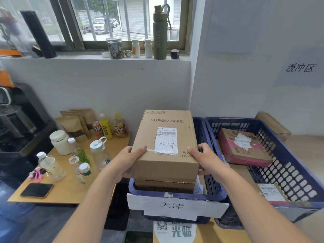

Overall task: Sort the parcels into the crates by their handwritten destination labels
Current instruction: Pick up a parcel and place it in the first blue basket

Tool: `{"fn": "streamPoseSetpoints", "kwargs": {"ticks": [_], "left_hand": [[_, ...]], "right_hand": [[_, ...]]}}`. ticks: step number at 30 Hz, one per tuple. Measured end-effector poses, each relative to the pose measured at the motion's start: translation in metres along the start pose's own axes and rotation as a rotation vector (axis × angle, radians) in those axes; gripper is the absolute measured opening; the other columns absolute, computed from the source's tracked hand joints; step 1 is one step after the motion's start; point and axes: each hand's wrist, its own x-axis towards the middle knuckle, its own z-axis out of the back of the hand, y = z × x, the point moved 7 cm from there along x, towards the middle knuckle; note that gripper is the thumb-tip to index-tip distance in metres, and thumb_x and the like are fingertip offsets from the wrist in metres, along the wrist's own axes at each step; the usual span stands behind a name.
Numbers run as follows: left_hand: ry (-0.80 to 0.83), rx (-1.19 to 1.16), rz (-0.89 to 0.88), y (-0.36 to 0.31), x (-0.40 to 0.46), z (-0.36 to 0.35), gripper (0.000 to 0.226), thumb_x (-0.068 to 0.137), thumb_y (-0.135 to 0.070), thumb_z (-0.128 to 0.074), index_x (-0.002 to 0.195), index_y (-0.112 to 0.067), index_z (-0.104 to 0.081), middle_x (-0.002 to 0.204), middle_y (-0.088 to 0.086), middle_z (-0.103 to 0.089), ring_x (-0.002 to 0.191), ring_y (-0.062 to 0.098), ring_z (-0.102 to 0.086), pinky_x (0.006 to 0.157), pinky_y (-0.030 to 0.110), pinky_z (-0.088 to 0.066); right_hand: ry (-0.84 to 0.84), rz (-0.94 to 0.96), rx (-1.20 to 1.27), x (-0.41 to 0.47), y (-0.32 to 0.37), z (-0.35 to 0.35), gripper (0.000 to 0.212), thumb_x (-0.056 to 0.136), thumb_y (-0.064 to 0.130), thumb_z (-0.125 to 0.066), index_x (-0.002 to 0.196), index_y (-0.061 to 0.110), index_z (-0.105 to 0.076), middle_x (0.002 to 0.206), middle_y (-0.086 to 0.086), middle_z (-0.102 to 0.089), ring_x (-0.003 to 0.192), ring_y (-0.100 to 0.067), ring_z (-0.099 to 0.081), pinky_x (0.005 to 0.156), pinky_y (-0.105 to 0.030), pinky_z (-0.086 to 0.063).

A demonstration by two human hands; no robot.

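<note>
A brown SUPOR cardboard box (166, 165) with a white handwritten label 天津 lies on top of other boxes in the blue crate (175, 195) marked 天津. My left hand (130, 160) grips its left near corner, thumb on top. My right hand (203, 156) grips its right near corner the same way. To the right stands a second blue crate (287, 172) holding a pink and brown parcel (243, 149) and another labelled parcel (271, 192) at its front.
A low wooden table (70, 190) to the left carries bottles, jars, drink cans, paper pouches and a black phone (36, 190). A windowsill above holds a green flask (160, 32) and small containers. White walls stand behind both crates.
</note>
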Motion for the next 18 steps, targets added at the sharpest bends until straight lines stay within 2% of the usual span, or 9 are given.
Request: {"fn": "streamPoseSetpoints", "kwargs": {"ticks": [5, 12, 14, 18], "left_hand": [[-0.017, -0.001, -0.017, -0.002, -0.005, -0.008, 0.050, 0.089, -0.058, -0.064, 0.124, -0.027, -0.048, 0.109, -0.001, -0.062, 0.092, 0.018, -0.061, 0.061, 0.036, -0.058], [-0.042, -0.010, -0.023, -0.002, -0.007, -0.011, 0.043, 0.090, -0.055, -0.065, 0.120, -0.028, -0.048, 0.104, -0.002, -0.062, 0.088, 0.016, -0.060, 0.057, 0.033, -0.056], [-0.045, 0.007, -0.023, -0.004, -0.006, -0.012, 0.044, 0.090, -0.054, -0.065, 0.121, -0.028, -0.048, 0.104, -0.002, -0.061, 0.089, 0.016, -0.060, 0.061, 0.036, -0.057], [-0.059, 0.022, -0.009, -0.006, -0.001, -0.011, 0.053, 0.089, -0.052, -0.069, 0.129, -0.023, -0.050, 0.113, 0.003, -0.063, 0.099, 0.024, -0.061, 0.079, 0.052, -0.060]], "right_hand": [[0.004, -0.024, 0.019, -0.005, -0.004, 0.003, 0.045, 0.095, 0.052, -0.059, 0.126, 0.022, -0.045, 0.111, -0.005, -0.068, 0.081, -0.018, -0.071, 0.055, -0.028, -0.057], [0.004, -0.036, 0.001, -0.007, -0.006, 0.005, 0.045, 0.094, 0.053, -0.059, 0.126, 0.024, -0.047, 0.111, -0.003, -0.069, 0.085, -0.018, -0.072, 0.065, -0.035, -0.063], [0.003, -0.036, -0.017, -0.007, -0.006, 0.007, 0.046, 0.095, 0.053, -0.058, 0.128, 0.022, -0.046, 0.112, -0.003, -0.067, 0.086, -0.018, -0.071, 0.069, -0.039, -0.064], [0.025, -0.064, -0.008, -0.009, -0.004, 0.006, 0.045, 0.097, 0.046, -0.058, 0.131, 0.020, -0.044, 0.110, -0.004, -0.066, 0.081, -0.018, -0.070, 0.058, -0.036, -0.061]]}}
